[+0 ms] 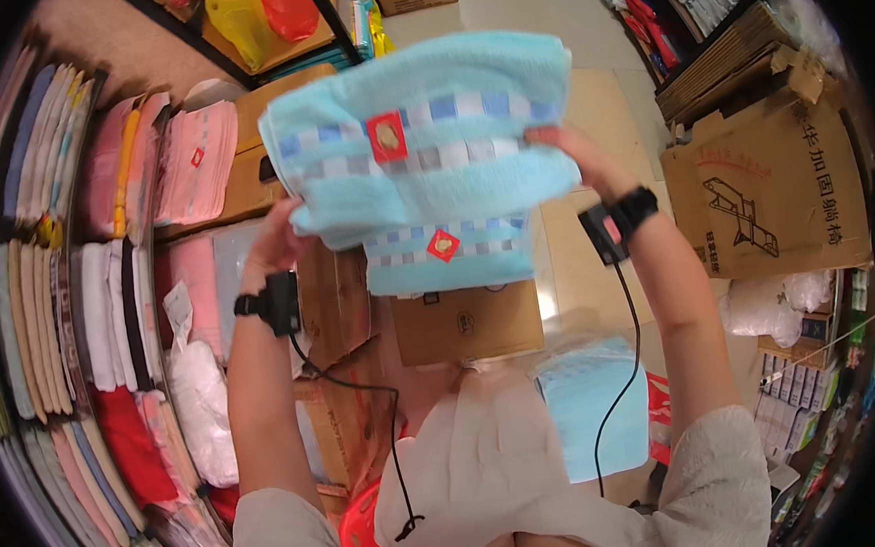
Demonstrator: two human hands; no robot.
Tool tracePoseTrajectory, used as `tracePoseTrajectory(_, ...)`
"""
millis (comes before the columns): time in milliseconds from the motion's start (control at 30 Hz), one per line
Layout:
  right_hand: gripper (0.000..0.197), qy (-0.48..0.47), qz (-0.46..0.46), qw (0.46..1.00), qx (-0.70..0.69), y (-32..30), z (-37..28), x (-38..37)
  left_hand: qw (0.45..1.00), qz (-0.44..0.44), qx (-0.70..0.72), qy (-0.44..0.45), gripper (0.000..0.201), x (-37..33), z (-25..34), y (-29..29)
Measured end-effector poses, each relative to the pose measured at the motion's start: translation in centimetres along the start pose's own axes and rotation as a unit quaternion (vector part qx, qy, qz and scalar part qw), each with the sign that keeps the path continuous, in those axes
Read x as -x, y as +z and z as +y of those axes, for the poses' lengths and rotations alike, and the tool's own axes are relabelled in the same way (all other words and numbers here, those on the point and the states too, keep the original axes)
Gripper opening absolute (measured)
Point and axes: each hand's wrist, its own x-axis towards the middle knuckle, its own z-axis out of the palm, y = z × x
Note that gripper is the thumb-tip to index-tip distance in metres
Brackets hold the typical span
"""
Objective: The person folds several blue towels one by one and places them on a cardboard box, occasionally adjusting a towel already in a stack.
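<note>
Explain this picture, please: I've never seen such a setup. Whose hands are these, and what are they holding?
No robot here: the left hand and right hand are a person's own, bare, with a black device strapped at each wrist. A fisheye camera worn on the head looks down, so straight edges bend near the rim. Both hands hold a folded light-blue towel with checked bands by its sides. Below it in the picture lies a matching towel, next to or on a cardboard box. Folded cloths line the left.
</note>
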Motion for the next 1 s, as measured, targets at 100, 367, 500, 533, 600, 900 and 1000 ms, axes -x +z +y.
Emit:
tracePoseTrajectory(100, 0.047, -0.04, 0.004, 0.999, -0.033, -1.7, -0.3, -5.6, 1.0, 0.012, -0.016, -0.007, 0.06, -5.1, 1.7, -1.2)
tracePoseTrajectory(367, 0.055, 0.053, 0.011, 0.996, -0.076, -4.6, 8.7, -12.1, 0.996, -0.019, -0.014, -0.084, 0.066, -12.5, -5.7, -4.7)
tracePoseTrajectory(500, 0.055, 0.075, 0.048, 0.99, -0.108, -6.8, 11.9, -12.0, 0.981, 0.022, 0.142, -0.129, 0.059, -13.7, -5.4, -2.9)
tracePoseTrajectory(533, 0.055, 0.072, 0.048, 0.989, -0.116, -7.1, 12.2, -11.8, 0.981, 0.03, 0.112, -0.157, 0.056, -13.8, -5.1, -2.6)
tracePoseTrajectory(600, 0.056, 0.074, 0.036, 0.991, -0.108, -6.2, 10.9, -11.9, 0.987, 0.026, 0.058, -0.15, 0.057, -13.1, -3.8, -2.8)
tracePoseTrajectory(900, 0.058, 0.034, 0.015, 0.995, -0.091, -5.3, 9.2, -12.3, 0.999, 0.035, -0.013, -0.011, 0.063, -11.3, -5.4, -4.5)
tracePoseTrajectory(1000, 0.059, 0.069, 0.025, 0.993, -0.093, -7.0, 12.6, -13.7, 0.994, 0.076, -0.03, -0.077, 0.066, -12.5, -8.5, -5.1)
